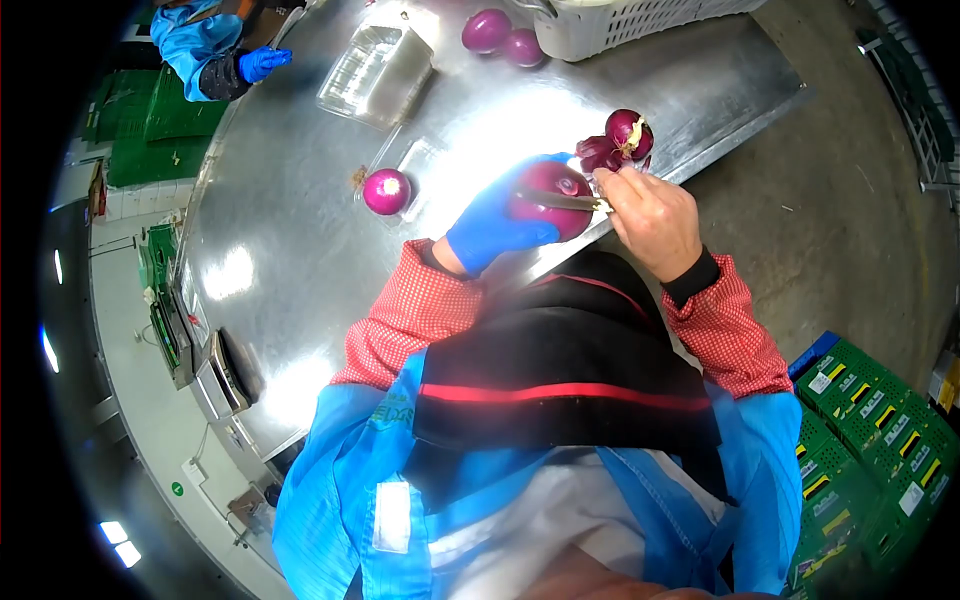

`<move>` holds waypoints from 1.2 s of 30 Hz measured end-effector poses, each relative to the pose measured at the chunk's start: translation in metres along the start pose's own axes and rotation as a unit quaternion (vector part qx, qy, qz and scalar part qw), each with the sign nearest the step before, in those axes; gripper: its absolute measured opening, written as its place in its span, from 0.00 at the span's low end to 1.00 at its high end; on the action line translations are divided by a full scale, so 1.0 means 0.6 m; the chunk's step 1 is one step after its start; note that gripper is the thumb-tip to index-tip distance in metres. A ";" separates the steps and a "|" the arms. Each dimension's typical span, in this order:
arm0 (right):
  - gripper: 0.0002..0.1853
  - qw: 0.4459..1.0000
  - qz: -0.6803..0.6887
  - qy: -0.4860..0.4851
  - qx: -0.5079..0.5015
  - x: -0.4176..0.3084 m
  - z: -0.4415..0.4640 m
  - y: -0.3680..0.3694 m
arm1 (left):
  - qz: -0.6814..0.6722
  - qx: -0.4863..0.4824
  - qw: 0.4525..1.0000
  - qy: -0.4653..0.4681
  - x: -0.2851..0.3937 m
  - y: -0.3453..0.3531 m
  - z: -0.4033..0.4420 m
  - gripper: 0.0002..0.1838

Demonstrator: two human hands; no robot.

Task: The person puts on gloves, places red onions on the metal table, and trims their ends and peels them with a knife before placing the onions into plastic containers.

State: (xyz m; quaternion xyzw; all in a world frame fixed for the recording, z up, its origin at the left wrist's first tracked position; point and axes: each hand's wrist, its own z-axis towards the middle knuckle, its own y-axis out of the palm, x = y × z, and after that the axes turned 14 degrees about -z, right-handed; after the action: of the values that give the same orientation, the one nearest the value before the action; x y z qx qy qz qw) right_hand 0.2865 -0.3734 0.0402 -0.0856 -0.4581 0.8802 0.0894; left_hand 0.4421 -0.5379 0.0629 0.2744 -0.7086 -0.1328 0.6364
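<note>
My left hand (495, 222), in a blue glove, is wrapped round a large red onion (560, 180) over the table's near edge. My bare right hand (650, 215) holds a knife (550, 200), its blade lying across the onion's surface. The knife's handle is mostly hidden by my fingers. Just beyond my right hand lie dark red onion skins (597, 153) and another red onion (628, 132) with a pale, torn end. To the left of my left hand, one more red onion (386, 191) rests on the metal table (290, 220).
Clear plastic trays (378, 72) sit toward the far side. Two red onions (486, 31) lie beside a white perforated basket (640, 28). A co-worker's blue-gloved hand (263, 64) is at the far left edge. Green crates (880, 430) stand at the lower right.
</note>
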 end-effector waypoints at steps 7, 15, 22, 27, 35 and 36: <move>0.08 1.000 0.001 0.001 0.010 0.009 -0.002 0.008 | 0.005 -0.006 1.000 0.006 -0.008 -0.012 0.000 0.38; 0.14 1.000 -0.020 0.005 0.003 0.021 -0.006 0.013 | -0.012 -0.007 1.000 -0.006 -0.001 -0.009 -0.004 0.40; 0.15 0.998 -0.051 0.003 0.029 0.031 -0.009 0.019 | -0.006 -0.008 1.000 -0.005 0.000 -0.010 -0.005 0.41; 0.15 0.998 -0.018 0.060 0.000 0.039 -0.010 -0.004 | -0.037 0.001 0.999 0.017 0.001 -0.011 -0.006 0.42; 0.12 0.930 0.307 0.192 -0.054 -0.004 0.000 -0.018 | 0.047 -0.013 0.997 0.055 0.005 0.003 0.002 0.41; 0.12 0.919 0.326 0.211 -0.062 -0.009 0.004 -0.023 | 0.062 -0.013 0.996 0.062 0.004 0.004 0.003 0.42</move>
State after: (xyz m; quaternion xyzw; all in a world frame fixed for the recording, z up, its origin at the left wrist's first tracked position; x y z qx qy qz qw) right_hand 0.2921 -0.3690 0.0533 -0.4193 -0.4294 0.7918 -0.1134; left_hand 0.4397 -0.5375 0.0657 0.2293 -0.6819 -0.0851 0.6893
